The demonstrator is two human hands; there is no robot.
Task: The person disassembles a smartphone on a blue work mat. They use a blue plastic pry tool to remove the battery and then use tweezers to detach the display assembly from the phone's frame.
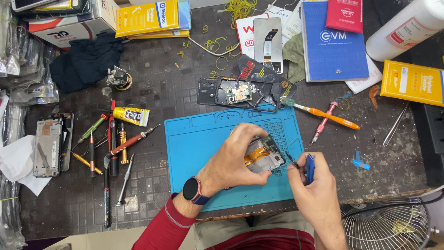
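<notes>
Tools on the left: screwdrivers [121, 147] and a yellow glue tube [132, 115] lie in a bunch, well apart from the hands
Left hand [236, 157]: its grip is closed around the open phone [264, 155], holding it tilted just above the blue mat [203, 139]
Doing it well: I think the phone should be held still and the tool moved in tiny pokes
Right hand [314, 185]: its grip is pinched shut on a small blue tool [309, 167], tip right by the phone's edge
Room: the mat has bare space to the left; the tabletop [393, 157] edge is close under the right hand

Head camera, steeply downward — close over workbench [152, 88]
</notes>
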